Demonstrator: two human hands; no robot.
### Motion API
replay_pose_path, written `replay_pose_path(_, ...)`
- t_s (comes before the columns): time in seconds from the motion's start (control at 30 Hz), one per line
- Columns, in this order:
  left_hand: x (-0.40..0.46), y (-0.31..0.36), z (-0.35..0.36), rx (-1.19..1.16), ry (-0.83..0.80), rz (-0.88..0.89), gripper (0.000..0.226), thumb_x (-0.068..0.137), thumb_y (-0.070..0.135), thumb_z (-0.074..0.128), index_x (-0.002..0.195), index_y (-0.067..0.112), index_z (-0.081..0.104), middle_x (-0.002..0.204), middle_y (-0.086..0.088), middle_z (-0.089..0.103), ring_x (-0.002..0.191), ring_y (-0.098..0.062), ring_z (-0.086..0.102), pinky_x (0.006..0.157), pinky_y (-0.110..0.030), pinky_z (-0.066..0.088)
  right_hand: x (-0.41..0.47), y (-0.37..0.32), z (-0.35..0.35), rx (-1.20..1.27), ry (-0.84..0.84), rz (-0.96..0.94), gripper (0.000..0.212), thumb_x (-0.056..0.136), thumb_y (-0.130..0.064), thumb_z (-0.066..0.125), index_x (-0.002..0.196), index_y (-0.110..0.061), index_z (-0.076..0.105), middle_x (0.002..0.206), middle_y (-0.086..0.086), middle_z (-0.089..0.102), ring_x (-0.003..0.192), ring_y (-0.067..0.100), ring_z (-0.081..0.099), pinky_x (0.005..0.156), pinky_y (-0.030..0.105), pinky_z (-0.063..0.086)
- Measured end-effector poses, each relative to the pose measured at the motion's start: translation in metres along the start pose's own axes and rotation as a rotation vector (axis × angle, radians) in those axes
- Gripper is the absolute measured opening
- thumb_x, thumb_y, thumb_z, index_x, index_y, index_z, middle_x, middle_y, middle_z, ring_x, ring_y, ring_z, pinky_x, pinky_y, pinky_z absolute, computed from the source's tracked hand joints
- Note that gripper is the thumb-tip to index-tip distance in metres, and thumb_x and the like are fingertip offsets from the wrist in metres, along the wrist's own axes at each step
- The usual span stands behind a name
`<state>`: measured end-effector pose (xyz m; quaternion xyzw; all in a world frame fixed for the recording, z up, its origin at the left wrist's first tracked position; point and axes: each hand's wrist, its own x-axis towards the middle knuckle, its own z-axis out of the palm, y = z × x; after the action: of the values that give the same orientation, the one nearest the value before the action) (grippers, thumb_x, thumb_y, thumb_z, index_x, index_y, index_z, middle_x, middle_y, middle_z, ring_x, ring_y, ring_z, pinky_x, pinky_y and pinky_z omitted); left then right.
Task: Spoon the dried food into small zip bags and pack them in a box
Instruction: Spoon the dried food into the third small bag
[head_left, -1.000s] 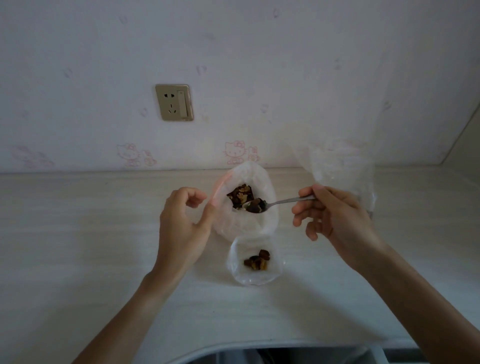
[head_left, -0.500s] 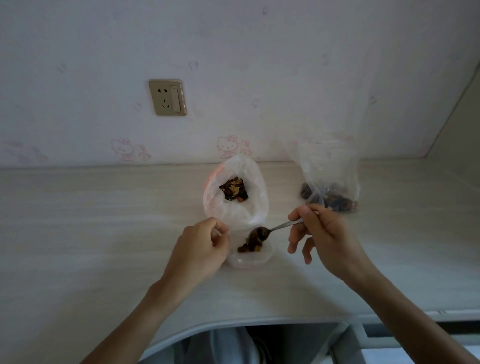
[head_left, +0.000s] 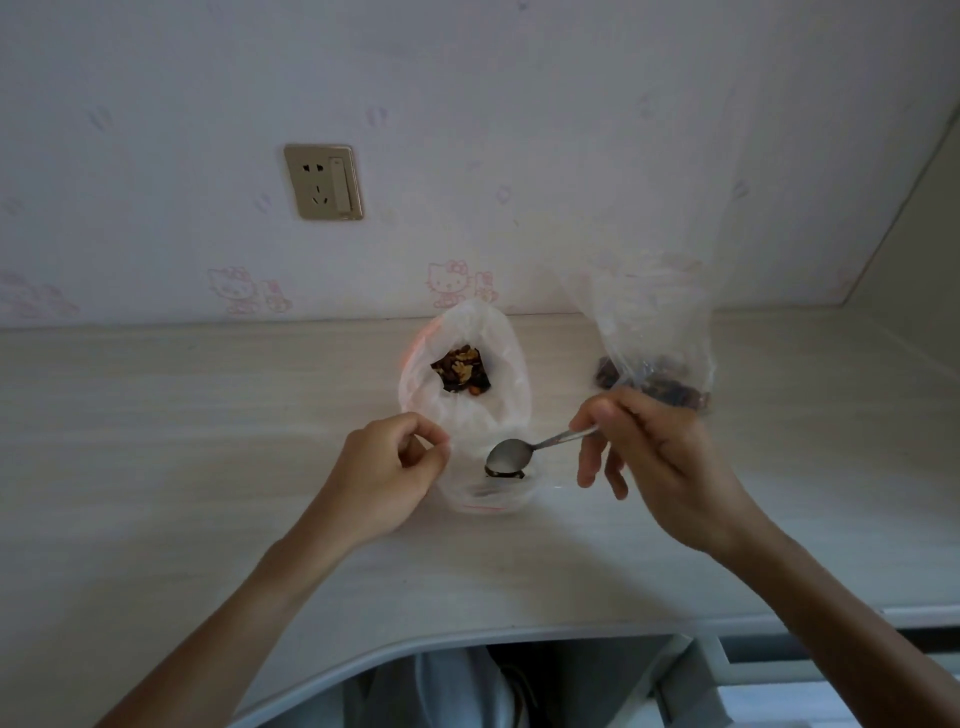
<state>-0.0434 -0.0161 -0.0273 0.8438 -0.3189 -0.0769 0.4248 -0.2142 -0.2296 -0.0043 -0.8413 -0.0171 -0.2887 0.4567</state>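
Note:
A small clear zip bag (head_left: 491, 493) stands open on the pale desk (head_left: 182, 441). My left hand (head_left: 387, 470) pinches its left rim. My right hand (head_left: 654, 457) grips the handle of a metal spoon (head_left: 511, 454), whose bowl is turned face down over the bag's mouth, with a dark bit of dried food under its edge. Behind stands a bigger white bag (head_left: 465, 374), open, with brown dried food (head_left: 461, 369) at its bottom.
A tall clear plastic bag (head_left: 654, 332) with dark dried fruit stands at the back right, just behind my right hand. A wall socket (head_left: 323, 182) is on the wall. The desk's curved front edge (head_left: 467, 639) runs below my arms.
The spoon came from the white bag down to the small bag and tipped over, dropping its load. My left hand moved from the white bag's rim to the small bag's rim.

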Motion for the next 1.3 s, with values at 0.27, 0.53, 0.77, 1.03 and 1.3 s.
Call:
replay_pose_path(0.27,0.026,-0.009,-0.014,-0.083,0.192,0.043,0.013,0.089,0.042,0.074,0.089,0.031,0.066,0.070,0.008,0.069,0.057,0.000,0.059,0.057,-0.008,0.042,0.028,0.028,0.009,0.595,0.292,0.417,0.034,0.111,-0.024,0.043,0.095,-0.005,0.065,0.069,0.014,0.064,0.062,0.032,0.066,0.044,0.033,0.045)
replay_pose_path(0.53,0.093,-0.013,-0.013,-0.094,0.208,-0.283,0.074,0.081,0.067,0.074,0.134,0.018,0.055,0.120,0.006,0.064,0.087,-0.002,0.061,0.064,-0.016,0.042,0.078,0.044,0.030,0.472,0.261,0.571,0.035,0.111,-0.026,0.044,0.097,-0.002,0.063,0.069,0.014,0.070,0.060,0.031,0.071,0.043,0.032,0.050)
replay_pose_path(0.77,0.111,-0.011,0.010,-0.062,0.058,-0.316,0.021,0.087,0.027,0.069,0.106,0.019,0.065,0.100,-0.003,0.071,0.086,-0.020,0.070,0.064,-0.031,0.055,0.096,0.057,0.045,0.457,0.210,0.642,0.036,0.110,-0.027,0.045,0.097,0.002,0.062,0.070,0.016,0.074,0.063,0.032,0.075,0.044,0.032,0.053)
replay_pose_path(1.03,0.106,-0.019,0.014,-0.433,0.126,-0.252,0.021,0.084,0.008,0.066,0.093,0.024,0.076,0.079,0.005,0.077,0.079,-0.018,0.075,0.057,-0.027,0.057,0.106,0.065,0.061,0.539,0.328,0.710,0.033,0.112,-0.025,0.042,0.097,0.000,0.059,0.071,0.017,0.075,0.064,0.030,0.076,0.044,0.028,0.054)
replay_pose_path(1.3,0.106,-0.022,0.020,-0.298,0.172,-0.122,0.008,0.090,0.030,0.070,0.096,0.034,0.073,0.084,0.013,0.075,0.073,-0.002,0.071,0.062,-0.022,0.053,0.102,0.074,0.062,0.427,0.387,0.654,0.036,0.112,-0.028,0.041,0.100,-0.001,0.061,0.069,0.014,0.075,0.063,0.031,0.075,0.044,0.030,0.054)
